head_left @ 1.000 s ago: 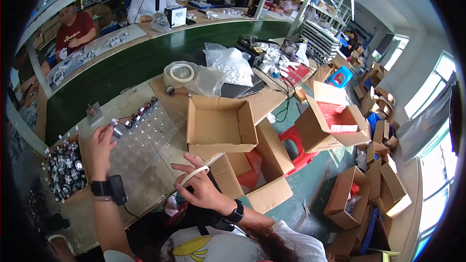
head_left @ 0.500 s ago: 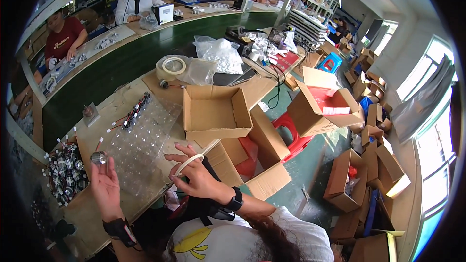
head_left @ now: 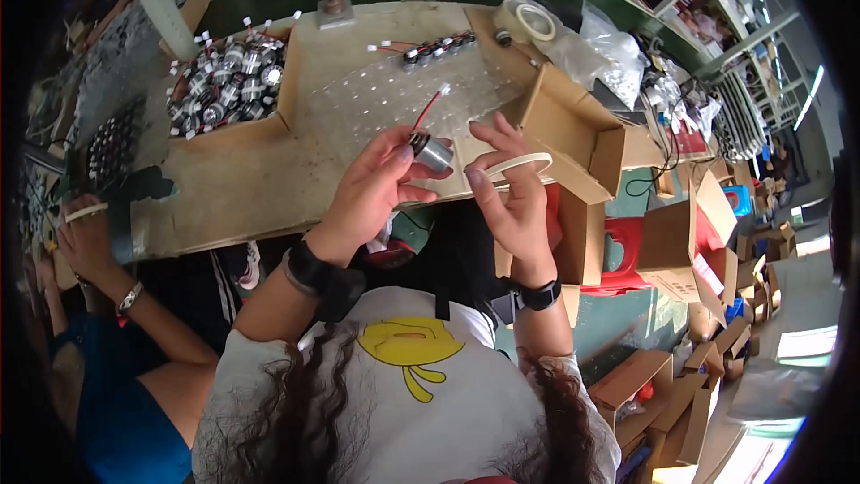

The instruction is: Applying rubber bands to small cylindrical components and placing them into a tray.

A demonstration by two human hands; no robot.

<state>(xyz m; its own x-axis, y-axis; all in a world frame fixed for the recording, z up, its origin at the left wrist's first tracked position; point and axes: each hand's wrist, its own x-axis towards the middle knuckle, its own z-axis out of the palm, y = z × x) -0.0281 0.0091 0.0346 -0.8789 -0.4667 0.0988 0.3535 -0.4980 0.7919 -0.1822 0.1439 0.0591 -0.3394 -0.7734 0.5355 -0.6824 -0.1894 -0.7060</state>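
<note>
In my left hand (head_left: pixel 372 179) is a small motor (head_left: pixel 434 153), a silvery metal cylinder with a dark end. Red and black wires rise from it to a white plug (head_left: pixel 443 89). The fingers are closed round its dark end. Close beside it, my right hand (head_left: pixel 515 202) holds a narrow cream ring (head_left: pixel 521 162) that looks like a thin roll of tape, seen nearly edge-on across the fingers. The right thumb and fingertips point toward the motor. Below both hands is the table edge, with a clear dimpled plastic sheet (head_left: pixel 358 108) lying behind them.
A carton (head_left: pixel 288 94) heaped with similar motors stands at the left. A row of wired motors (head_left: pixel 439 47) lies on the sheet. To the right are an open shallow carton (head_left: pixel 573 130), tape rolls (head_left: pixel 535 21) and plastic bags. A co-worker's hand (head_left: pixel 85 237) shows at far left.
My view has turned down and left. The left hand, formerly open with the motor on its fingertips, now grips it and has come close to the right hand.
</note>
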